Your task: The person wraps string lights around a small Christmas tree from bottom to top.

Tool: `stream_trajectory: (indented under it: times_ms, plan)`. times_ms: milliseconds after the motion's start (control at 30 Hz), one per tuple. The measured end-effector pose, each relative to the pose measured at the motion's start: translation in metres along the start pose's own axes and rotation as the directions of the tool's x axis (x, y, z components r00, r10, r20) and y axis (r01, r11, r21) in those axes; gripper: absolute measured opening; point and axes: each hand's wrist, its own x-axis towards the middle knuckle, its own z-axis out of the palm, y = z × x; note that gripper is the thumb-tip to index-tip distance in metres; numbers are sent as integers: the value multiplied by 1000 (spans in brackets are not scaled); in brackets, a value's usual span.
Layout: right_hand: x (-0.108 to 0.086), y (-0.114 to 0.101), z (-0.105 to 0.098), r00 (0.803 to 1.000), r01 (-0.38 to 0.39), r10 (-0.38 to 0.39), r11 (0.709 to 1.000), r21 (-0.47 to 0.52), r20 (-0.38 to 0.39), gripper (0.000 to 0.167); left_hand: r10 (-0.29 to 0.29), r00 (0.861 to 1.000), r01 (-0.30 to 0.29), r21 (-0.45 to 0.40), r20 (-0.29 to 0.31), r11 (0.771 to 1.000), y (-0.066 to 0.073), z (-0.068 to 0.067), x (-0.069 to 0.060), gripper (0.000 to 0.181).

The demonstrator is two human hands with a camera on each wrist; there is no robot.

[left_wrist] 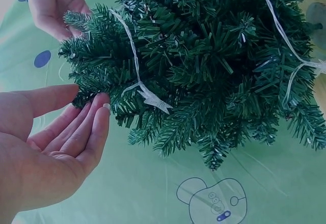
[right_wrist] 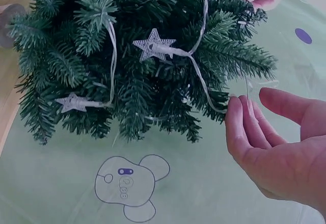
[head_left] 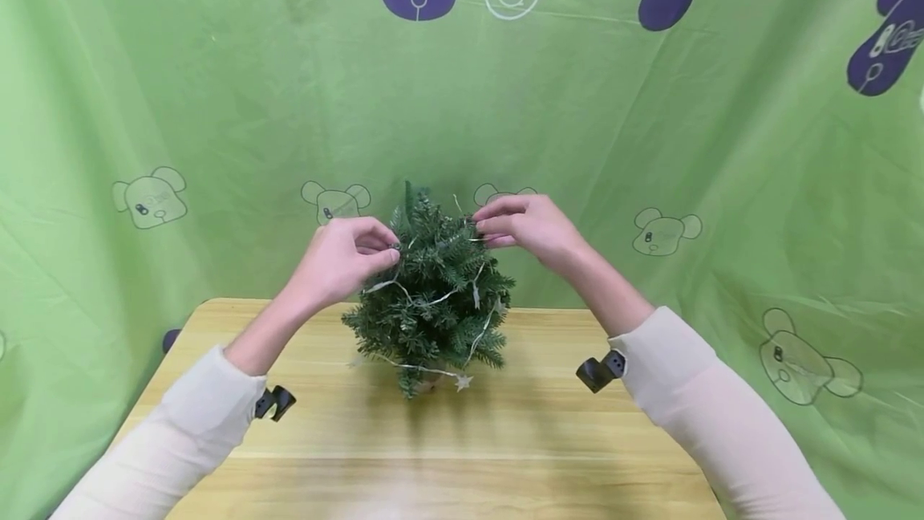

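Note:
A small green artificial Christmas tree (head_left: 433, 279) stands on the table, wrapped with a clear-wired string of star lights (head_left: 476, 335). At its upper left, my left hand (head_left: 350, 259) touches a branch tip; in the left wrist view the thumb and loosely bent fingers (left_wrist: 94, 137) lie on either side of that tip. Across the tree, my right hand (head_left: 534, 231) is at the upper right with the light string's wire at its curled fingers. A star light (right_wrist: 154, 45) hangs close by in the right wrist view. Part of the wire is hidden by fingers and needles.
The tree stands toward the back of a light wooden table (head_left: 577, 432). Behind and around it hangs a green curtain (head_left: 238, 79) printed with cartoon heads and purple spots. Small black cameras (head_left: 601, 371) sit at both sleeve cuffs.

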Motion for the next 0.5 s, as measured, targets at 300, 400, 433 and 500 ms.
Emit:
stream_trajectory:
  times_ms: [300,400,433,500]
  plan:
    - [-14,6,-19,999,-32,31,992,-126,-6,43,10,1000,-10,-1,0,1000,0,-3,-1,26]
    - [-18,10,-24,999,-53,52,987,-152,-12,44,20,1000,-19,-6,4,1000,0,-6,-3,29]
    - [-19,12,-26,998,-59,58,985,-161,-11,45,22,1000,-22,-7,4,1000,1,-7,-3,30]
    - [-21,18,-29,997,-71,71,979,-189,-5,46,22,1000,-22,-7,1,1000,1,-11,-5,30]
